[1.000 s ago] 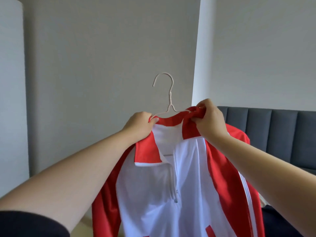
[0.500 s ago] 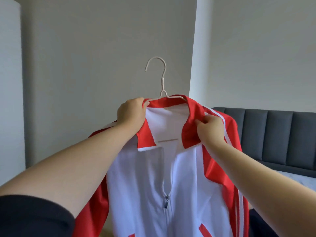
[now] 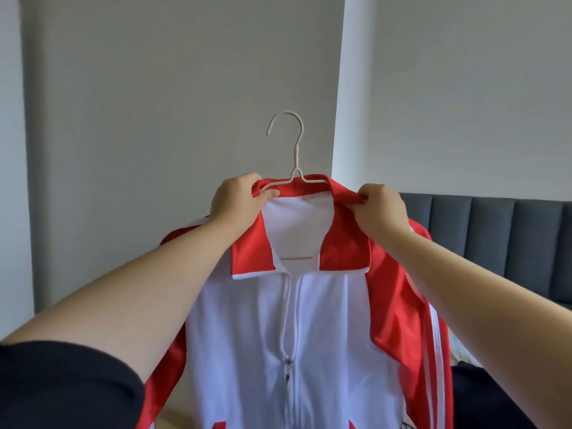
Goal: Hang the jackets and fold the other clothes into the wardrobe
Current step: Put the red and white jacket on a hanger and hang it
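The red and white jacket (image 3: pixel 309 320) hangs in the air in front of the person, held up at head height, with its collar (image 3: pixel 343 243) draped over a pale wire hanger (image 3: pixel 295 156) whose hook stands free above the fabric and whose lower bar shows through the open neck. The left hand (image 3: pixel 238 202) grips the collar's left end together with the hanger's shoulder wire, fingers curled round both; the right hand (image 3: pixel 382 212) pinches the folded right edge of the collar between thumb and fingers. The zip (image 3: pixel 288 363) is done up only part of the way, open from the chest to the neck. Judging from this, the jacket is seated on the hanger and the collar is being set straight, so this one garment looks nearly ready to hang; carrying it to the wardrobe and hooking it on a rail remains, and no wardrobe shows here. How many other clothes are left to hang or fold cannot be told. Behind stand grey walls, and to the right a dark padded headboard (image 3: pixel 495 236). No brand, label or readable writing shows on the jacket or the hanger.
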Demonstrator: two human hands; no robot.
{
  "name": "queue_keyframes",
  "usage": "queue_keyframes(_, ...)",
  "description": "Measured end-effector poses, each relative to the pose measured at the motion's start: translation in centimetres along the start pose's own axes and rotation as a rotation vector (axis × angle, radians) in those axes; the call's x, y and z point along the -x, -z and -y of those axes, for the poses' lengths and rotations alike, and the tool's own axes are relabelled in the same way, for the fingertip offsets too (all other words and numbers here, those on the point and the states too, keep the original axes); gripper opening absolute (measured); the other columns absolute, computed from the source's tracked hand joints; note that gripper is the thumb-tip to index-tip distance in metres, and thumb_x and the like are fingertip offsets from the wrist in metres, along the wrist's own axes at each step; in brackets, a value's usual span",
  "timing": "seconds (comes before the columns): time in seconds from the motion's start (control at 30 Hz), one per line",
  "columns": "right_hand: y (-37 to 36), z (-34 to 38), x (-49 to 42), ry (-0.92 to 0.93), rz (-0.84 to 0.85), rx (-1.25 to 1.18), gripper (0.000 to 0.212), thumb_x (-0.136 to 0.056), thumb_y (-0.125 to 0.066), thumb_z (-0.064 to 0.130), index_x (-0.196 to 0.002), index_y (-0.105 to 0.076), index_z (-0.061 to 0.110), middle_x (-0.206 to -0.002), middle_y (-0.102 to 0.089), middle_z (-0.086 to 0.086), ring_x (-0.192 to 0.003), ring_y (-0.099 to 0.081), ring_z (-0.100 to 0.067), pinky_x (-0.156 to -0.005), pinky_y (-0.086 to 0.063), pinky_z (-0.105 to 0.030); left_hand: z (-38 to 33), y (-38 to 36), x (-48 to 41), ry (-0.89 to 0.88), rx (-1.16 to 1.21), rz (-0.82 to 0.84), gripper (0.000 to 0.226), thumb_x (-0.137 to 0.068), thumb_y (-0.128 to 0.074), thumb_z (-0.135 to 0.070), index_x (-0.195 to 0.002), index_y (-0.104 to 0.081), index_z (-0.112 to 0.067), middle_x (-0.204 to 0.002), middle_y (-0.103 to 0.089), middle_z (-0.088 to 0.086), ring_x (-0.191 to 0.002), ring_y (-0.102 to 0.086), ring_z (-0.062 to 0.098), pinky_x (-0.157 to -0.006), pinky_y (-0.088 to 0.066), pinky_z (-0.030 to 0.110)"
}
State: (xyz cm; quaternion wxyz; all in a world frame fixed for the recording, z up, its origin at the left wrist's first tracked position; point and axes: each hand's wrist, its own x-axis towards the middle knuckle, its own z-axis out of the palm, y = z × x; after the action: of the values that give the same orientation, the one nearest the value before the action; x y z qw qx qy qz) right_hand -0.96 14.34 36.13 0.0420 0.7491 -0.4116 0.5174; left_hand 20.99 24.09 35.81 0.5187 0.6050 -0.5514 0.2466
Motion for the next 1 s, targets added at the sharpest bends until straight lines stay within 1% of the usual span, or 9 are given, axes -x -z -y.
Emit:
queue_keyframes(0.13,1.0,-0.3,-0.3,-0.126,-0.133,0.034,0.01,-0.086,-0.056,0.014,-0.088,-0.064,0.008,-0.077,-0.058,-0.007,-0.069,-0.046,-0.027,-0.062,-0.033,-0.029,0.7,0.8,-0.2,0.022,-0.024,0.241,0.024,-0.088,-0.062,-0.042,-0.099,-0.064,-0.02,-0.091,-0.066,-0.001,-0.086,-0.059,0.021,-0.077,-0.046,0.031)
queue_keyframes(0.23,2.8,-0.8,-0.6,-0.155,-0.175,0.011,0.01,-0.087,-0.057,0.015,-0.09,-0.064,0.008,-0.078,-0.058,-0.005,-0.07,-0.048,-0.025,-0.063,-0.033,-0.027,0.9,1.5,-0.6,0.025,-0.133,0.372,0.021,-0.089,-0.062,-0.03,-0.099,-0.065,-0.012,-0.092,-0.067,0.005,-0.09,-0.061,0.027,-0.081,-0.049,0.035)
queue_keyframes(0.33,5.2,-0.6,-1.1,-0.153,-0.222,-0.023,0.01,-0.087,-0.055,0.013,-0.09,-0.064,0.007,-0.083,-0.062,-0.008,-0.071,-0.048,-0.025,-0.064,-0.033,-0.027,-1.2,2.2,-1.6,0.009,-0.2,0.273,0.022,-0.089,-0.063,-0.03,-0.089,-0.065,-0.007,-0.087,-0.066,0.012,-0.087,-0.06,0.033,-0.074,-0.047,0.036)
queue_keyframes(0.43,8.3,0.1,-1.9,-0.174,-0.309,-0.036,0.013,-0.085,-0.051,0.008,-0.089,-0.063,0.006,-0.086,-0.064,-0.012,-0.077,-0.051,-0.03,-0.067,-0.035,-0.029,-4.8,2.9,-2.6,-0.013,-0.224,0.132,0.025,-0.089,-0.063,-0.031,-0.074,-0.054,-0.013,-0.087,-0.065,0.015,-0.086,-0.059,0.037,-0.067,-0.041,0.034)
queue_keyframes(0.53,12.0,0.3,-2.3,-0.168,-0.396,-0.007,0.017,-0.083,-0.047,0.006,-0.088,-0.063,0.007,-0.089,-0.066,-0.015,-0.084,-0.053,-0.034,-0.073,-0.039,-0.033,-8.4,3.6,-3.5,-0.05,-0.244,0.04,0.022,-0.09,-0.061,-0.03,-0.078,-0.056,-0.012,-0.091,-0.066,0.017,-0.088,-0.058,0.039,-0.065,-0.037,0.033)
queue_keyframes(0.6,14.5,0.3,-2.5,-0.15,-0.466,0.027,0.019,-0.085,-0.045,0.006,-0.09,-0.063,0.008,-0.091,-0.065,-0.014,-0.081,-0.045,-0.028,-0.074,-0.034,-0.031,-10.7,4.0,-4.1,-0.076,-0.254,-0.014,0.022,-0.092,-0.06,-0.03,-0.084,-0.059,-0.009,-0.092,-0.065,0.018,-0.087,-0.058,0.04,-0.064,-0.036,0.033)
queue_keyframes(0.73,19.0,-0.2,-3.0,-0.089,-0.602,0.096,0.021,-0.085,-0.046,0.007,-0.093,-0.065,0.008,-0.09,-0.066,-0.014,-0.079,-0.046,-0.028,-0.082,-0.031,-0.032,-14.7,4.2,-4.9,-0.141,-0.215,-0.101,0.024,-0.094,-0.057,-0.029,-0.079,-0.054,-0.011,-0.088,-0.063,0.016,-0.074,-0.05,0.034,-0.062,-0.033,0.033)
queue_keyframes(0.87,21.3,-2.7,-2.5,-0.052,-0.659,0.181,0.021,-0.083,-0.048,0.007,-0.095,-0.066,0.006,-0.088,-0.066,-0.015,-0.083,-0.052,-0.031,-0.084,-0.031,-0.033,-17.5,2.0,-4.4,-0.143,-0.158,-0.099,0.025,-0.093,-0.057,-0.029,-0.074,-0.05,-0.013,-0.077,-0.053,0.008,-0.071,-0.044,0.031,-0.062,-0.031,0.033)
queue_keyframes(1.0,18.9,-8.0,0.4,-0.081,-0.554,0.26,0.018,-0.085,-0.049,0.007,-0.094,-0.064,0.004,-0.083,-0.061,-0.013,-0.075,-0.04,-0.026,-0.085,-0.033,-0.037,-17.1,-4.0,-1.1,-0.103,-0.17,0.041,0.024,-0.089,-0.057,-0.028,-0.073,-0.057,-0.01,-0.076,-0.055,0.009,-0.075,-0.053,0.034,-0.061,-0.034,0.031)
